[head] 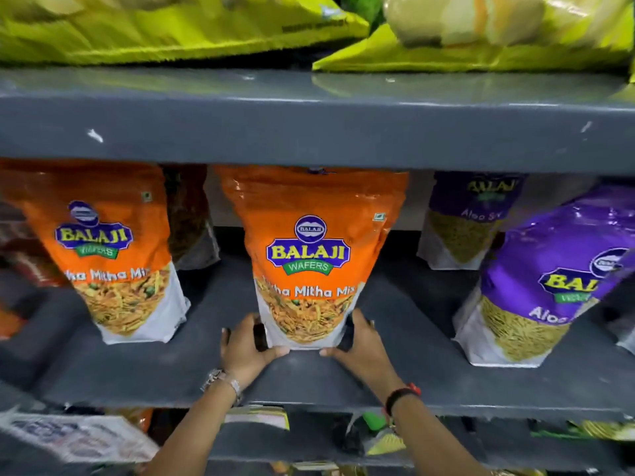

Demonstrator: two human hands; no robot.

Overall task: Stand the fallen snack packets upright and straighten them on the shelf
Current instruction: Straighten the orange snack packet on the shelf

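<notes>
An orange Balaji mix packet (309, 249) stands upright in the middle of the grey shelf (395, 379). My left hand (245, 348) grips its lower left corner and my right hand (360, 348) grips its lower right corner, thumbs under the front edge. A second orange packet (110, 249) stands upright to the left. A purple Aloo Sev packet (546, 280) stands at the right, leaning a little, with another purple packet (467, 218) upright behind it. A dark packet (189, 218) stands behind the left orange one.
The grey shelf above (309, 132) holds yellow-green bags (171, 29) lying flat and overhangs the packets' tops. Red packets (20, 255) show blurred at the far left. A lower shelf (309, 451) holds more packets, among them a white one (79, 438).
</notes>
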